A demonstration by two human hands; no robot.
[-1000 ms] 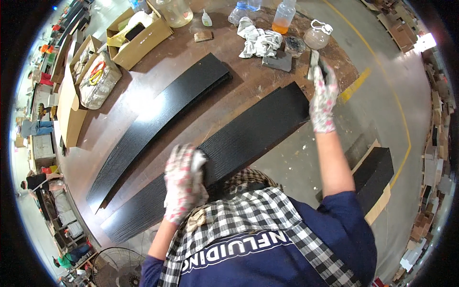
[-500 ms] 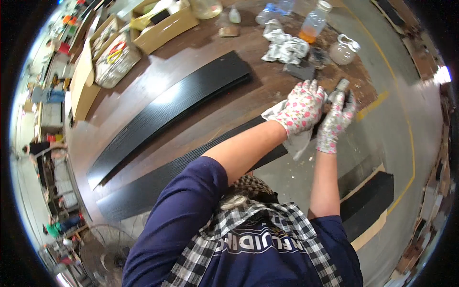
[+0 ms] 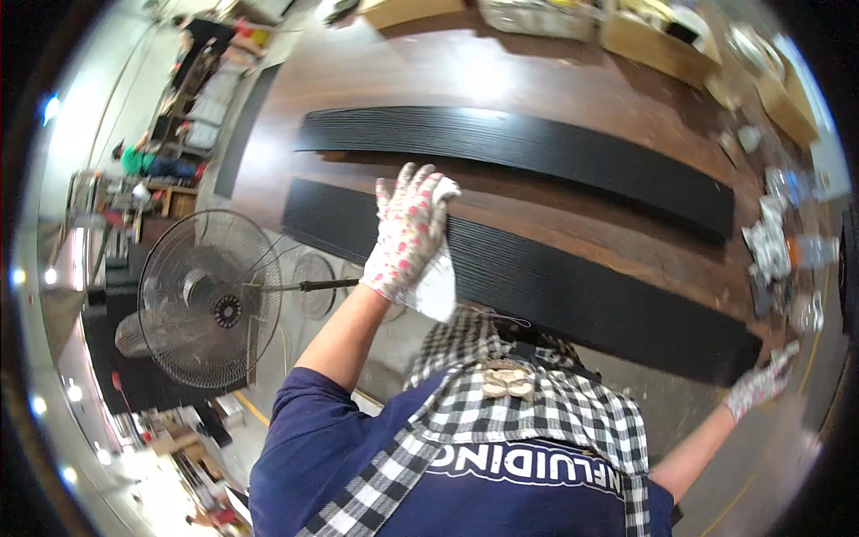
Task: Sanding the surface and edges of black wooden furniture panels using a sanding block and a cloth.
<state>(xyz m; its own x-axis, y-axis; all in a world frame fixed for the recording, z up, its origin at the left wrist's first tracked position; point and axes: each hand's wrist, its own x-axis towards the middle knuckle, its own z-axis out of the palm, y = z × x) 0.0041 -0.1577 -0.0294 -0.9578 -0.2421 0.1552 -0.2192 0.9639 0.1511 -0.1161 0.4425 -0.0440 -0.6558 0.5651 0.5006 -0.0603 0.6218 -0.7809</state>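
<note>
My left hand [image 3: 407, 233], in a white glove with pink flower print, lies over the left part of the nearer black wood-grain board [image 3: 582, 277]. A white cloth [image 3: 437, 282] is under and beside its palm, hanging past the board's near edge. At the far right my right hand [image 3: 759, 387], gloved alike, is beside the board's right end. A small greyish thing [image 3: 786, 353] seems to stick out from its fingers, too blurred to name. A second black board [image 3: 528, 148], slightly curved, lies farther back on the brown table [image 3: 394, 80].
A standing fan [image 3: 210, 300] is on the left, close to my left arm. Cardboard boxes [image 3: 658, 54] line the table's back edge. Plastic bottles [image 3: 812, 252] and a crumpled white rag [image 3: 771, 242] are at the right end. People work in the background at upper left.
My view has turned leftward. My left hand, with the cloth, has gone from the nearer board's right end to its left part. My right hand remains by the right end.
</note>
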